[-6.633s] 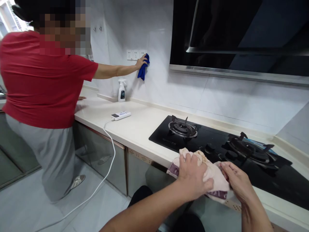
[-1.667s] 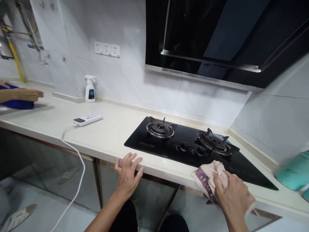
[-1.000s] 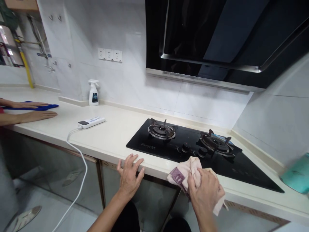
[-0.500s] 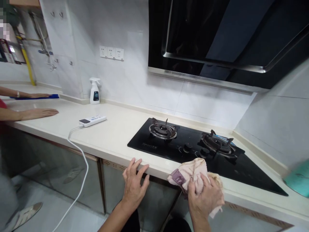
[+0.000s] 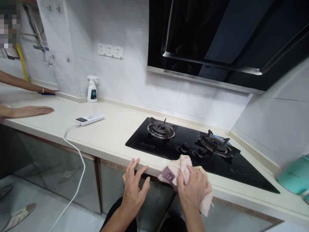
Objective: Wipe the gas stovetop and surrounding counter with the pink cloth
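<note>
Cloth [image 5: 179, 167]: is hanging bunched over the front edge of the counter [image 5: 116, 124], reaching the front edge of the stove [image 5: 166, 149].
Co-worker's hand [image 5: 35, 111]: is resting flat near the counter's front edge, far left.
Corded device [image 5: 91, 119]: is lying between that hand and the stove.
Left hand [image 5: 134, 187]: is spreading its fingers by the front edge, holding nothing.
Knob [image 5: 185, 147]: is sitting behind the cloth.
Right hand [image 5: 193, 186]: is gripping the cloth, seemingly wiping the edge; any further stroke is probably calling for steady pressure, clear of the knob.
</note>
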Demonstrator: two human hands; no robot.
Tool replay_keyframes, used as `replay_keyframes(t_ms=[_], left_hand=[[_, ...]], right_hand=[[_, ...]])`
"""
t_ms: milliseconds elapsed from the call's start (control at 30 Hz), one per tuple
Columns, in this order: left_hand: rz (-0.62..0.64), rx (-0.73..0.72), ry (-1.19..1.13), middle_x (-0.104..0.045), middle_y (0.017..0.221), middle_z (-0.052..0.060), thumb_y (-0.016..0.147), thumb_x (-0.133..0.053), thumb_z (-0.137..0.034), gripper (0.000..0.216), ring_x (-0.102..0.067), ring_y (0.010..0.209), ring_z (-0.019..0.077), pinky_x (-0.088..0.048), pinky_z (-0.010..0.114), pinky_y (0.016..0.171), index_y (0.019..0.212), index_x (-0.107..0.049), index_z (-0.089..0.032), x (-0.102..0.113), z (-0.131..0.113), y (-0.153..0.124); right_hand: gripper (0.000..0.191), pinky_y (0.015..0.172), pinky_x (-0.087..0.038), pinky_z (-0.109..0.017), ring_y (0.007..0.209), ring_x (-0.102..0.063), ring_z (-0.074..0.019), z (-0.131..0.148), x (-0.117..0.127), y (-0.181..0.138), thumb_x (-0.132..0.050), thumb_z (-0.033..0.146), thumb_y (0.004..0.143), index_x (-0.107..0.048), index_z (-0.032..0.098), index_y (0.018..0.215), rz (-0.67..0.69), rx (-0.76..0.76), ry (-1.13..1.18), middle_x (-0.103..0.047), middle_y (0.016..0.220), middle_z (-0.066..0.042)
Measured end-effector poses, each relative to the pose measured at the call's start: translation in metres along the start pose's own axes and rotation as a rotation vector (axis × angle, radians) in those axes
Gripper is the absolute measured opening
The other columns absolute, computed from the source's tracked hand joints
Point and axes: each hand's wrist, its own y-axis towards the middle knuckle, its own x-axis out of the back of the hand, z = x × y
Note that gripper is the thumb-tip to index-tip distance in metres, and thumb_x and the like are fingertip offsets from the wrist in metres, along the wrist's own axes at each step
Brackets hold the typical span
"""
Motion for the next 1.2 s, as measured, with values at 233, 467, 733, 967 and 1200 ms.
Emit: replay_keyframes(t_ms=[233, 467, 733, 967, 1200], left_hand=[[-0.070, -0.055, -0.150, -0.051, 0.147, 0.013, 0.099, -0.053, -0.023, 0.032, -0.050, 0.140, 0.0272, -0.050, 0.048, 0.112, 0.131, -0.057, -0.027, 0.017, -0.016, 0.011], [-0.015, -0.117, -0.093, -0.044, 0.158, 0.014, 0.103, -0.048, -0.027, 0.053, -0.041, 0.149, 0.0261, -0.039, 0.048, 0.122, 0.155, -0.036, -0.026, 0.019, 0.002, 0.017], [0.247, -0.256, 0.226, -0.033, 0.166, 0.014, 0.088, -0.076, -0.036, 0.070, -0.030, 0.153, 0.0377, -0.026, 0.066, 0.121, 0.152, -0.047, -0.036, 0.000, 0.004, 0.046], [0.213, -0.144, 0.272, -0.040, 0.160, 0.017, 0.059, -0.097, -0.045, 0.104, -0.029, 0.148, 0.0502, -0.020, 0.075, 0.117, 0.151, -0.050, -0.035, -0.018, -0.012, 0.048], [0.047, -0.103, 0.199, -0.050, 0.149, 0.012, 0.060, -0.094, -0.062, 0.082, -0.043, 0.142, 0.0396, -0.015, 0.062, 0.126, 0.132, -0.066, -0.034, -0.032, -0.019, 0.030]], right_hand=[[0.032, 0.101, -0.035, -0.063, 0.120, -0.048, -0.0392, 0.090, -0.017, 0.007, -0.052, 0.034, 0.097, -0.060, 0.023, 0.126, 0.272, 0.236, 0.301, -0.060, 0.124, -0.016], [0.047, 0.114, -0.038, -0.056, 0.127, -0.052, -0.0281, 0.109, -0.022, 0.033, -0.050, 0.034, 0.101, -0.046, 0.028, 0.147, 0.483, 0.413, 0.645, -0.060, 0.135, -0.009], [0.028, 0.108, -0.046, -0.047, 0.123, -0.061, -0.0260, 0.002, -0.005, 0.007, -0.046, 0.041, 0.104, -0.065, 0.023, 0.114, 0.151, -0.197, 0.852, -0.065, 0.128, -0.012], [0.034, 0.117, -0.024, -0.067, 0.140, -0.048, -0.0375, -0.072, -0.002, -0.027, -0.043, 0.045, 0.104, -0.066, 0.022, 0.114, -0.018, -0.128, 0.275, -0.063, 0.133, -0.017], [0.020, 0.100, -0.046, -0.046, 0.121, -0.060, -0.0301, -0.036, -0.018, -0.076, -0.059, 0.035, 0.099, -0.071, 0.020, 0.103, -0.237, -0.120, 0.536, -0.064, 0.121, -0.015]])
